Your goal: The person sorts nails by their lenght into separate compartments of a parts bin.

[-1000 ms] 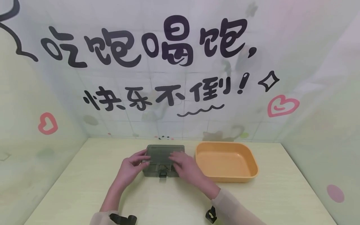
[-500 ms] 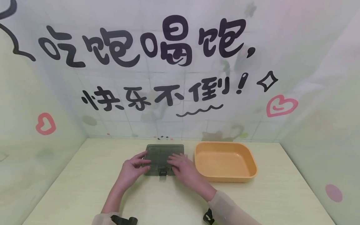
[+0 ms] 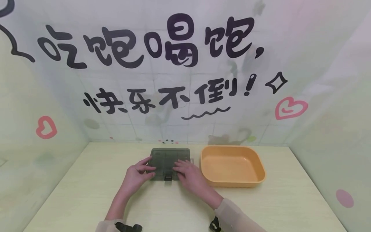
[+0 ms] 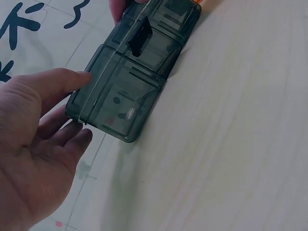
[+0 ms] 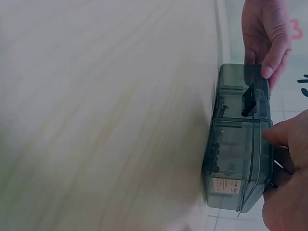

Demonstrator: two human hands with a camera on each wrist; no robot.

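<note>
A translucent dark grey-green storage box (image 3: 165,158) lies on the table with its lid down. Its small black front latch (image 4: 140,37) sticks outward. Through the walls, dividers show, along with dark screws (image 5: 215,154) and a white printed label (image 5: 226,185). My left hand (image 3: 137,174) holds the box's left end, thumb on the lid's front corner and fingers at the side. On the right part of the lid, my right hand (image 3: 192,176) rests its fingers, with the thumb (image 5: 276,134) at the lid's front edge.
An orange tray (image 3: 233,166) with raised walls stands close to the right of the box. Behind the pale wood table (image 3: 171,206) rises a white printed backdrop (image 3: 133,75), with side panels left and right.
The lid was partly raised a second ago and has come down onto the box under my hands. Over the last half second the hands have hardly moved.
</note>
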